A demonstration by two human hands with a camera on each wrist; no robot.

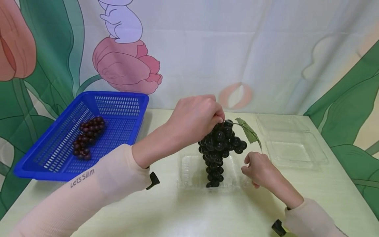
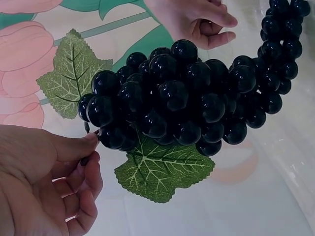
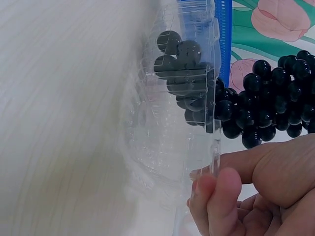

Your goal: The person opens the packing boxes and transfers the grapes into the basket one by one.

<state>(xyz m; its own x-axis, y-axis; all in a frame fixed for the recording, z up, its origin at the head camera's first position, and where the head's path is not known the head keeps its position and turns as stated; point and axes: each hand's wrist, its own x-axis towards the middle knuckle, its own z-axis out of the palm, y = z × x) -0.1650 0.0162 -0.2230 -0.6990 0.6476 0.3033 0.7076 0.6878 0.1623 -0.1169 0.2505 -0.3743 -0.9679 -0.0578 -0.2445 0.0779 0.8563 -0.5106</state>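
My left hand (image 1: 196, 117) pinches the stem of a bunch of black grapes (image 1: 219, 141). The bunch hangs down, its lower end inside a clear plastic clamshell box (image 1: 189, 169). In the left wrist view, green leaves (image 2: 165, 169) grow from the stem near my left fingers (image 2: 74, 147). My right hand (image 1: 262, 168) is at the box's right side. The right wrist view shows its thumb and fingers (image 3: 226, 196) pinching the rim of the clear box (image 3: 162, 142). Grapes show through the box wall there.
A blue plastic basket (image 1: 118, 102) stands at the left, with a bunch of dark red grapes (image 1: 88, 135) in it. Another clear clamshell box (image 1: 296, 149) lies open at the right. A printed curtain (image 1: 189, 59) hangs behind the table (image 1: 165, 210).
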